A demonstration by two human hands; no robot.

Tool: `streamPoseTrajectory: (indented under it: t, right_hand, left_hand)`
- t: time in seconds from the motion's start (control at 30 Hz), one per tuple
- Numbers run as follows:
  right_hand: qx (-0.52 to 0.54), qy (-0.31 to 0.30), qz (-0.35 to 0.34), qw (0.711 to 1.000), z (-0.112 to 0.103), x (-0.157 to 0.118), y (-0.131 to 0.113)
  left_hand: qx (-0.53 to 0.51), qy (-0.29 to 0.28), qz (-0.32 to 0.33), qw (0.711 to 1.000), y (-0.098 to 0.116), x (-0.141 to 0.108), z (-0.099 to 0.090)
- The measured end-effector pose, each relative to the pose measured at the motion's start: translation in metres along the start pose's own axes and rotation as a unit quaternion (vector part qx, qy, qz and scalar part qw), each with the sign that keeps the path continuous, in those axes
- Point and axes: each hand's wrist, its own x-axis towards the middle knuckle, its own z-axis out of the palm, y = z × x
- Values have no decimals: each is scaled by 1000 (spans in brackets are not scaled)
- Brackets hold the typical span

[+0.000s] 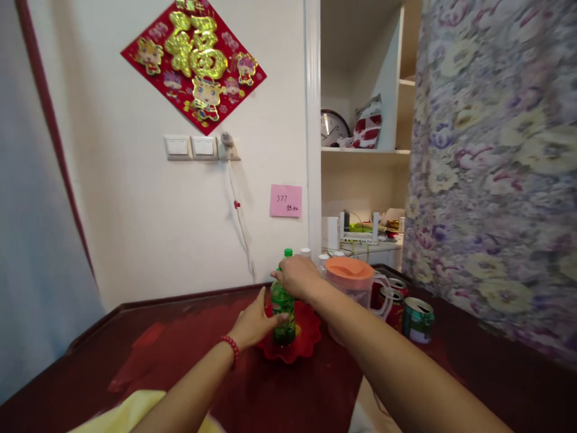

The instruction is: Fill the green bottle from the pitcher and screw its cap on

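A green plastic bottle (283, 331) with a printed label stands upright over a red scalloped plate (310, 343). My right hand (300, 276) reaches over its top, fingers closed around the cap and neck, which they mostly hide. My left hand (252, 323), with a red bead bracelet (231, 345) on the wrist, is at the bottle's left side. Its thumb crosses the front of the bottle and its index finger stands apart from it. Another green cap (288, 252) shows just behind my right hand; what is below it is hidden.
Right of the plate stands a clear pitcher with an orange lid (349, 268), white-capped bottles (305, 252) behind it. A green can (419, 320) and red cans (395, 307) stand farther right. Yellow cloth (130, 412) lies at the dark red table's (293, 397) front edge.
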Motion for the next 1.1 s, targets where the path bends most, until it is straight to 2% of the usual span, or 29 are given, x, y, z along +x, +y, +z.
streamPoseTrajectory:
  t: [0.1,0.17,0.27,0.33,0.43,0.53,0.67,0.77,0.9,1.1]
  right_hand:
    - [-1,30,-19,999,-9,-11,-1]
    - [7,52,-38,998,-15,-24,-4]
    - [41,60,-84,994,-16,-52,-16]
    - [88,40,-121,988,-8,-74,-29]
    - [210,-48,-183,959,15,-103,-58]
    - [270,-127,-233,926,45,-118,-93]
    - [280,-164,-288,901,78,-120,-141]
    - [279,-164,-311,894,90,-120,-166]
    - [295,-111,-278,908,80,-120,-174]
    - [309,-28,-210,927,43,-115,-172]
  left_hand:
    - [34,11,-9,999,-7,-19,-41]
    - [62,7,-17,998,-19,-43,-73]
    - [137,17,-64,988,-44,-93,-113]
    - [206,-4,-103,973,-62,-133,-128]
    - [267,-38,-155,950,-84,-186,-127]
    - [280,-25,-168,945,-94,-218,-112]
    - [248,9,-165,954,-93,-229,-100]
    - [194,22,-91,976,-88,-229,-105]
    - [116,74,-40,990,-75,-228,-115]
    - [24,198,-59,978,-35,-214,-116]
